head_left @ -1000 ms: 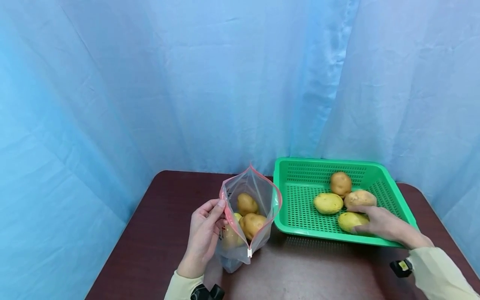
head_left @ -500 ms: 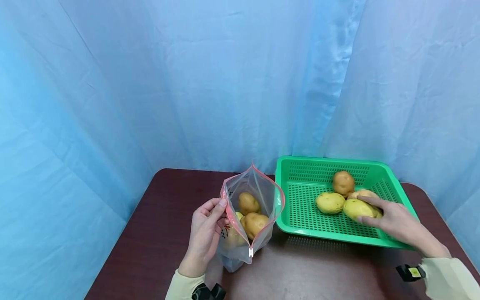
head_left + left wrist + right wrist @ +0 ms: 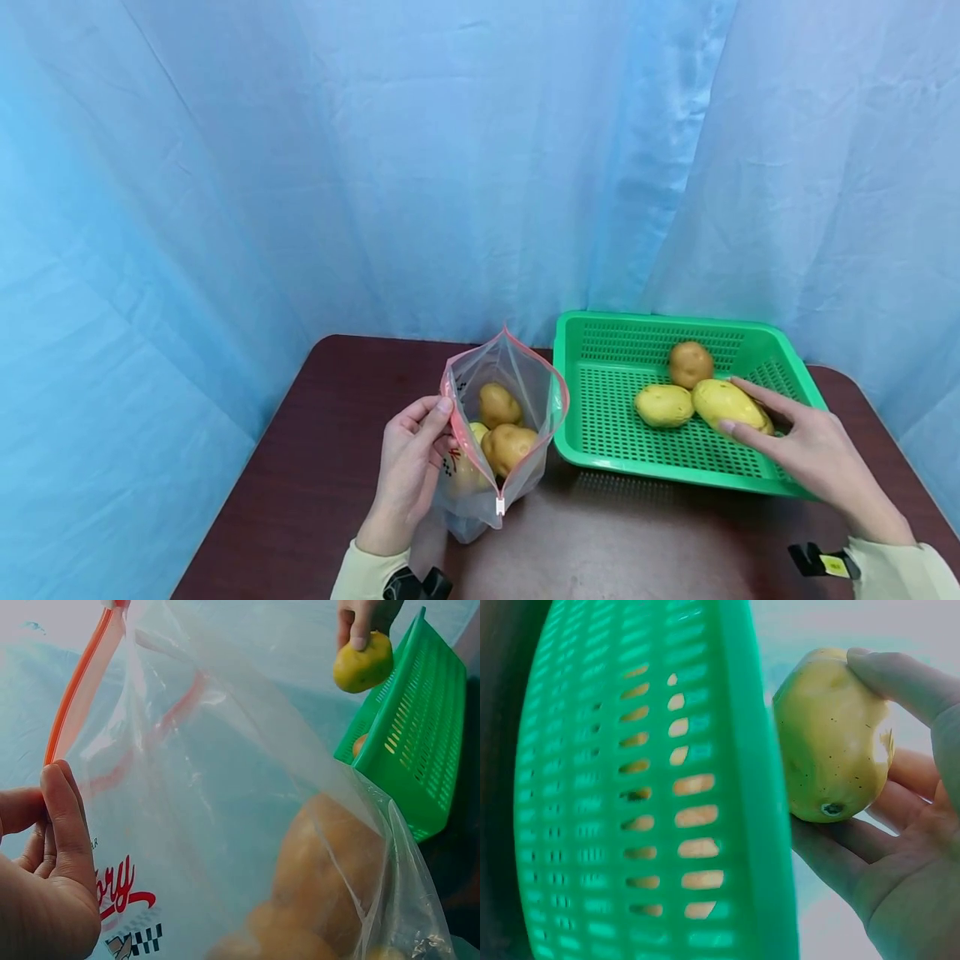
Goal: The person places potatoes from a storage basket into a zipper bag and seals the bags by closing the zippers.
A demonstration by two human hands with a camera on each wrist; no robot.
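Note:
In the head view, my left hand (image 3: 408, 467) pinches the pink rim of a clear zip bag (image 3: 525, 492) between thumb and fingers. The bag's mouth gapes, and brown potatoes (image 3: 510, 448) and something yellowish lie inside. My right hand (image 3: 817, 446) grips a yellow mango (image 3: 729, 405) over the right part of the green basket (image 3: 622, 462). The right wrist view shows the mango's specked skin and dark stem scar above the basket rim, with thumb and fingers around it. A second yellow mango (image 3: 663, 406) and a round brown potato (image 3: 691, 364) lie in the basket.
The basket stands on a dark brown table (image 3: 300, 467), right of the bag. A white slider (image 3: 500, 506) sits at the bag's near corner. Blue curtains (image 3: 450, 167) hang behind the table. Through the basket's side slots, a pale potato (image 3: 697, 847) shows in the right wrist view.
My right hand has lifted the mango from the basket's near right part, moving slightly right and up. The held mango now covers the pale potato. My left hand and the bag barely moved.

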